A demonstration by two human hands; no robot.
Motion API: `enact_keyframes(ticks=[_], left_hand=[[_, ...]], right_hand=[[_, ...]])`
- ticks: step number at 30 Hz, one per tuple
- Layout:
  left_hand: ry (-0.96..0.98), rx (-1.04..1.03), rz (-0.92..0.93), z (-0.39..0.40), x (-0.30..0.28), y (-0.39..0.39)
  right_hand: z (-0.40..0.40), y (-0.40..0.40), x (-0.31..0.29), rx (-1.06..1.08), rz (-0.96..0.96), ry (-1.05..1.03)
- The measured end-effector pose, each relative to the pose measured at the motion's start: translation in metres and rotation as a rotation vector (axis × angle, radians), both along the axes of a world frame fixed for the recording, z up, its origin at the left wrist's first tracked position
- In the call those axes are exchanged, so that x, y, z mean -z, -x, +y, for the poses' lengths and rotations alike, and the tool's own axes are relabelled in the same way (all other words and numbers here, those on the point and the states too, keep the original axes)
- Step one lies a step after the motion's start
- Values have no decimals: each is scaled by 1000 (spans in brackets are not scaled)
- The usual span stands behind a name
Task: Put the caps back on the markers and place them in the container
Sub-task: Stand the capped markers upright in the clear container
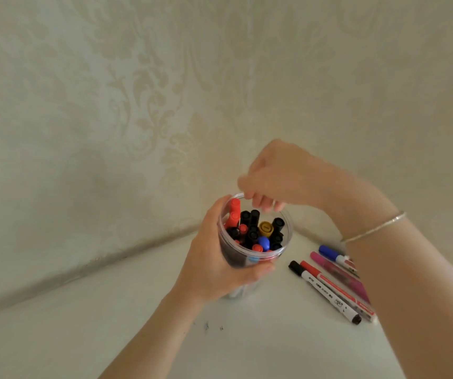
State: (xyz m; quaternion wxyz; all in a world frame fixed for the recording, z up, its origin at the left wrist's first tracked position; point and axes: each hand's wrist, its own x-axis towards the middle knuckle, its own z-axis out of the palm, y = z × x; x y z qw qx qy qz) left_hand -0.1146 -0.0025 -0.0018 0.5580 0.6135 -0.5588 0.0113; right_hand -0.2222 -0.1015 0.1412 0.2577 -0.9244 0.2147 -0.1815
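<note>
A clear plastic container (288, 227) stands on the white table, packed with several capped markers with black, red, blue and yellow caps. My left hand (214, 266) grips the container around its side. My right hand (280, 176) hovers just above the far rim, blurred, fingers curled downward; whether it holds anything is unclear. On the table to the right lie a black-capped marker (326, 294), a red-capped marker (337, 292), a pink marker (337, 272) and a blue-capped marker (332, 254), all with caps on.
The table (110, 324) sits in a corner between two patterned cream walls (110, 105). A few small dark ink specks (207, 326) mark the table near my left forearm. A thin bracelet (373, 227) is on my right wrist.
</note>
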Motion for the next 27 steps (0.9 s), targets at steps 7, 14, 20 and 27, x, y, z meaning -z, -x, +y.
enact_keyframes(ticks=[7, 14, 20, 27], left_hand=[[-8, -27, 27, 1, 4, -2], [-26, -67, 2, -5, 1, 0], [-7, -72, 26, -5, 2, -2], [-1, -40, -11, -12, -2, 10]], right_hand=[[11, -13, 28, 10, 78, 253], [15, -23, 46, 171, 46, 527], [6, -18, 52, -1, 125, 502], [4, -8, 48, 59, 125, 438]])
